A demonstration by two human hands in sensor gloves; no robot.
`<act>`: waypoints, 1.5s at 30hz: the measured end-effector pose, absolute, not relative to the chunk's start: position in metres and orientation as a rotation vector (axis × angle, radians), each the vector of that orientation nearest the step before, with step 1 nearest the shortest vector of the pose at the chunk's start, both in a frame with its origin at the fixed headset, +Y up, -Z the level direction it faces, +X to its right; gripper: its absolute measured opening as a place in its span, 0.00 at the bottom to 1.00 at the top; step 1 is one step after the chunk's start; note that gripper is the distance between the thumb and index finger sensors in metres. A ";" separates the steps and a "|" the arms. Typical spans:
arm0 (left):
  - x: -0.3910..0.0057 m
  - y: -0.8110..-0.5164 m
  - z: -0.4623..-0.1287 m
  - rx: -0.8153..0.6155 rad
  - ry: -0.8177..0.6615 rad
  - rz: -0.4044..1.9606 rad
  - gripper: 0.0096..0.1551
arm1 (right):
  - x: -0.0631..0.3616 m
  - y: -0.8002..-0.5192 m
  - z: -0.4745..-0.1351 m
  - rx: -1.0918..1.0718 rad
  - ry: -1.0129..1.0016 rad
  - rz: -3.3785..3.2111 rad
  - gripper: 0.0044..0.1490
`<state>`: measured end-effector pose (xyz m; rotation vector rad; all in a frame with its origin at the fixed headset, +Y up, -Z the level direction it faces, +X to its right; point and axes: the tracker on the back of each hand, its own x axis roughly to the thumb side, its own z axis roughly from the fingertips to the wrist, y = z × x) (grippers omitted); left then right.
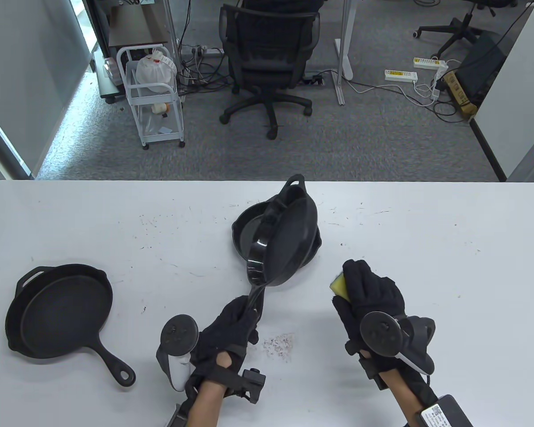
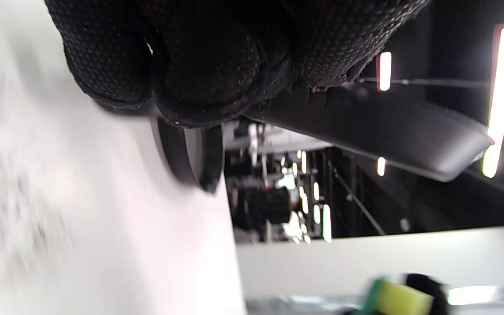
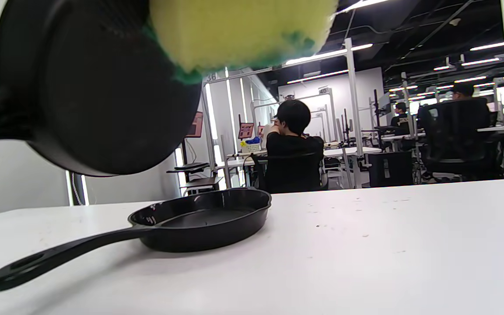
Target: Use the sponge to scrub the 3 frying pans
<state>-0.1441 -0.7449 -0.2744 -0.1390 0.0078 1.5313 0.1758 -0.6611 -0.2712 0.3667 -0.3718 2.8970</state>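
Note:
A black frying pan [image 1: 60,311] lies flat at the left of the white table [image 1: 427,249], handle pointing to the front right. A second pan [image 1: 244,229] lies in the middle. Above it a third pan [image 1: 291,244] is lifted and tilted on edge, its underside turned to the right. My left hand [image 1: 242,318] grips this pan's handle [image 1: 256,298]. In the right wrist view the lifted pan [image 3: 103,96] hangs over the flat one [image 3: 208,218]. My right hand [image 1: 351,289] holds a yellow-green sponge [image 1: 338,284] just right of the lifted pan, apart from it.
A patch of reddish crumbs [image 1: 280,344] lies on the table between my hands. Beyond the far edge stand an office chair [image 1: 267,58] and a white cart [image 1: 153,93] on the floor. A person [image 3: 293,148] sits in the background.

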 end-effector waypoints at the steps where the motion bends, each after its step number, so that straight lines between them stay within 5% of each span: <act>1: -0.143 -0.748 -0.276 -0.186 -0.011 1.594 0.33 | 0.173 -0.663 -0.271 0.377 -0.377 2.911 0.47; 17: -0.119 -0.752 -0.279 -0.389 -0.224 1.621 0.33 | 0.129 -0.669 -0.261 0.586 -0.535 3.058 0.47; 25: -0.106 -0.739 -0.272 -0.269 -0.268 1.270 0.32 | 0.110 -0.655 -0.247 0.710 -0.668 3.073 0.47; 30: -0.102 -0.728 -0.268 -0.203 -0.340 1.079 0.31 | 0.119 -0.621 -0.256 0.580 -0.744 3.060 0.47; 36: -0.094 -0.725 -0.267 -0.228 -0.465 1.022 0.31 | 0.176 -0.583 -0.284 0.252 -0.569 2.734 0.46; 45: -0.100 -0.732 -0.270 -0.242 -0.424 1.235 0.31 | 0.203 -0.637 -0.279 0.177 -0.496 2.815 0.46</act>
